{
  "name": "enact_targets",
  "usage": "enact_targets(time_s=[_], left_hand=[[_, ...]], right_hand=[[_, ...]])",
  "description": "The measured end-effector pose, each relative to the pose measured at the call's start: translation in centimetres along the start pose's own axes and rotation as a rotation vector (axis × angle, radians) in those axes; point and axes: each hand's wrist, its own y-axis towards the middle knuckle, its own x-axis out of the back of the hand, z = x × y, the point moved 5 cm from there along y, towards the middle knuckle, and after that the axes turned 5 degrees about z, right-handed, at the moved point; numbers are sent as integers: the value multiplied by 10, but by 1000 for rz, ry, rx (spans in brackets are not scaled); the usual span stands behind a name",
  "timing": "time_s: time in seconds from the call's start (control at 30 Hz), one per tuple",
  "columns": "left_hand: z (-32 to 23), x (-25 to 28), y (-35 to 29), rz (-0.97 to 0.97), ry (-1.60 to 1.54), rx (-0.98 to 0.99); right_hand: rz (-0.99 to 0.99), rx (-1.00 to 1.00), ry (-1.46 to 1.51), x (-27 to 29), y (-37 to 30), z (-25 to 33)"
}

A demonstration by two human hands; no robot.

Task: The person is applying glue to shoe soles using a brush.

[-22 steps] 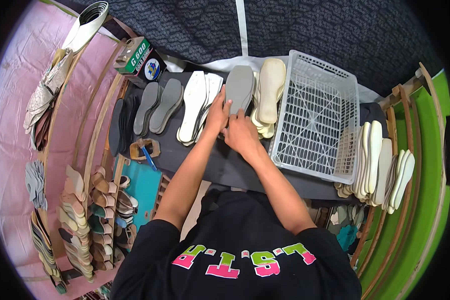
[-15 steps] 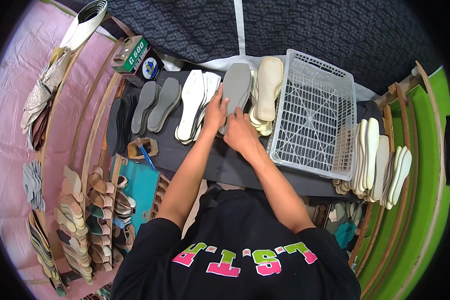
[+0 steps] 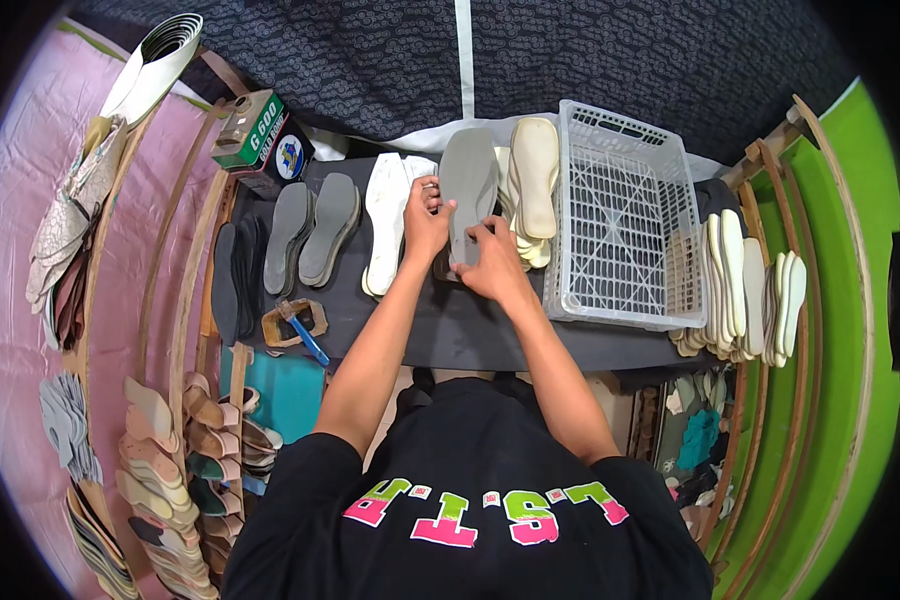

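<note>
A grey shoe insole [image 3: 469,185] lies lengthwise on the dark worktable [image 3: 450,330], and both hands grip it. My left hand [image 3: 425,220] holds its left edge with the fingers curled over it. My right hand [image 3: 490,262] pinches its near end. Left of it lie white insoles [image 3: 386,215]. A stack of cream insoles [image 3: 533,185] stands just right of it.
A white plastic basket [image 3: 625,215] sits to the right, with more cream insoles [image 3: 740,290] beyond it. Grey insoles [image 3: 315,232] and dark ones [image 3: 232,275] lie at the left. A blue-handled tool [image 3: 303,333] rests near the table's left edge. A glue tin [image 3: 290,155] and box stand behind.
The grey insole has been pulled slightly toward me and straightened. My left hand moved from on top of it to its left edge.
</note>
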Motion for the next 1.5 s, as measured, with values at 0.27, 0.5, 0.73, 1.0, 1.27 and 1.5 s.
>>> enact_targets(time_s=[0.27,0.5,0.73,1.0,1.27,1.5], left_hand=[[-33,14,-12,186,-468,374],[-52,41,-64,68,-722,419],[-31,54,-148,75,-801,533],[5,58,-192,156,-414,871],[12,47,-210,317,567,212],[-6,9,-231,259,971,48]], right_hand=[[-273,-15,63,26,-31,23],[-240,131,84,47,-95,21],[-62,40,67,31,-148,3],[103,-32,-171,-5,-151,-45],[152,42,-230,-34,-146,-61],[158,160,-213,-49,-140,-63]])
